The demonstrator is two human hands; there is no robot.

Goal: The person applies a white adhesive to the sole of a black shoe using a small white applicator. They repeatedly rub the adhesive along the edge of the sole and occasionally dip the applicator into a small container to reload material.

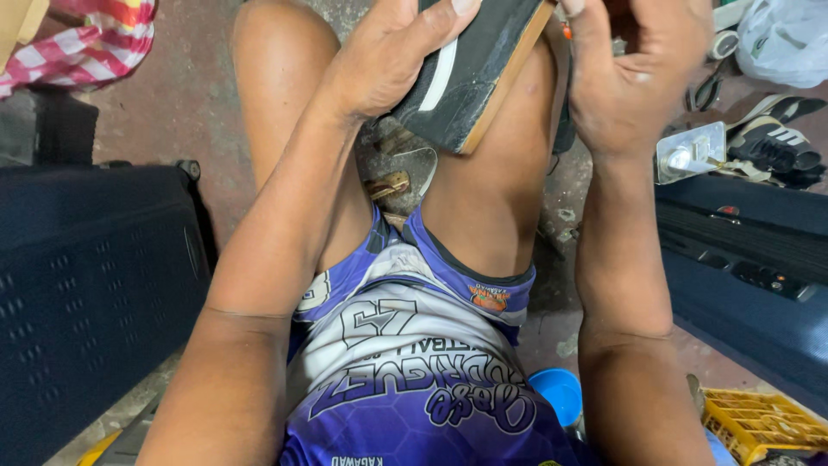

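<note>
Gripping a black shoe (pixel 470 73) by its sole side, the left hand (pixel 388 56) has its fingers curled over the upper edge and its palm against the dark sole, which carries a white curved stripe and a tan layer along its edge. That shoe is the landmark: it is held up above the person's bare knees, tilted, with its lower corner pointing down toward the lap. To the right of the shoe, the right hand (pixel 634 73) is raised with its fingers bent toward the shoe's far edge; it seems to touch or pinch something there, but the contact is cut off at the top of the frame, so I cannot tell what it grasps. Below the shoe, between the thighs, a worn grey shoe (pixel 398 168) lies on the ground. Further below the black shoe is the person's purple and white jersey (pixel 414 380). Well right of the shoe, a metal fitting (pixel 690 154) rests near a pair of black sneakers with white stripes (pixel 772 138). Far down and right of the shoe sit a blue round container (pixel 556 393) and a yellow plastic crate (pixel 759 423). Up and left of the shoe lies a red and white checked cloth (pixel 90 39)
</note>
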